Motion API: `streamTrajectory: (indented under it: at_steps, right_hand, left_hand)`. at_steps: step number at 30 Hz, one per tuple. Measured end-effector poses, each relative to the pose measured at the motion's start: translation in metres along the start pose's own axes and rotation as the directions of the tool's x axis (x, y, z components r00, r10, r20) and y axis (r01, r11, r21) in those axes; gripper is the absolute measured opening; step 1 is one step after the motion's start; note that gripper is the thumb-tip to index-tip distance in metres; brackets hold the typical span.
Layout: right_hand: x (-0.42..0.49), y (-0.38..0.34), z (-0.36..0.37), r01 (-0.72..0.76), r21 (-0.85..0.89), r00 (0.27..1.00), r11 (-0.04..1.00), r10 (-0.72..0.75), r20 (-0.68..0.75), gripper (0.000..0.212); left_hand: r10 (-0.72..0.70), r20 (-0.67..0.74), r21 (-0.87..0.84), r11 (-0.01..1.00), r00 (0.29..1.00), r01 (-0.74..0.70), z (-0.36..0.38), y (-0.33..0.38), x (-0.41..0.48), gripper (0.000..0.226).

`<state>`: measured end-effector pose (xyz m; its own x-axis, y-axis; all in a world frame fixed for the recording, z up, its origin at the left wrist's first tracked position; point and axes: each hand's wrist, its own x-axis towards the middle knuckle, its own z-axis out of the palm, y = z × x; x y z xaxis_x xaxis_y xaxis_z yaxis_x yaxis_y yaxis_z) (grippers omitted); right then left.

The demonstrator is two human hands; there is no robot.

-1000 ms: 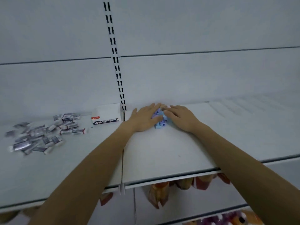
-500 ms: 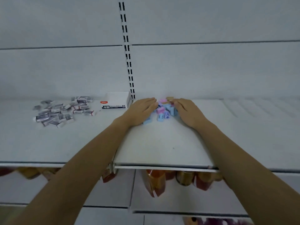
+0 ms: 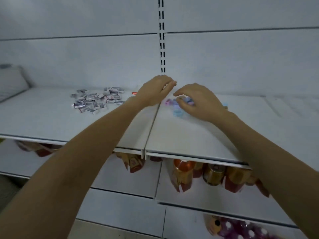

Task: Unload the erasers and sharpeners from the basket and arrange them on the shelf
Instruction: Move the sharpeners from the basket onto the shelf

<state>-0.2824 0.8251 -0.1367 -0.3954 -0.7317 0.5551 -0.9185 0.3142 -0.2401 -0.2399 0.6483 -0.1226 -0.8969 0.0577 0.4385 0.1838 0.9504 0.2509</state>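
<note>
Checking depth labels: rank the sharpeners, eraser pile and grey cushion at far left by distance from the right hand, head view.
1. Sharpeners: under the right hand's fingers.
2. Eraser pile: left, beyond the left hand.
3. Grey cushion: far left end of the shelf.

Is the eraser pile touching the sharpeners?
Apart: head view shows eraser pile left of the seam, sharpeners right of it, bare shelf between.
</note>
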Motion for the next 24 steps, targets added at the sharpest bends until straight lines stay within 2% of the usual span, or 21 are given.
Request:
streamTrajectory:
  at_steps: [3, 9, 12, 17, 24]
  right_hand:
    - [0.026, -0.037, 0.011, 0.094, -0.011, 0.988, 0.996, -0.092, 0.121, 0.022]
    - [0.094, -0.133, 0.056, 0.218, 0.019, 0.954, 0.976, -0.217, 0.208, 0.022]
    - [0.125, -0.186, 0.083, 0.274, 0.048, 0.928, 0.961, -0.277, 0.247, 0.022]
    - [0.174, -0.275, 0.118, 0.351, 0.08, 0.895, 0.933, -0.359, 0.263, 0.024]
    - [0.228, -0.379, 0.159, 0.429, 0.109, 0.848, 0.897, -0.441, 0.294, 0.024]
  left_hand:
    - [0.021, 0.042, 0.195, 0.98, 0.999, -0.029, -0.051, -0.021, -0.016, 0.068]
    - [-0.04, 0.016, 0.412, 0.911, 0.999, 0.03, -0.156, -0.082, -0.087, 0.046]
    - [-0.094, -0.022, 0.486, 0.869, 0.995, 0.093, -0.211, -0.115, -0.133, 0.038]
    - [-0.182, -0.066, 0.585, 0.79, 0.981, 0.186, -0.294, -0.16, -0.209, 0.04]
    - [-0.335, -0.068, 0.644, 0.705, 0.94, 0.297, -0.365, -0.221, -0.303, 0.036]
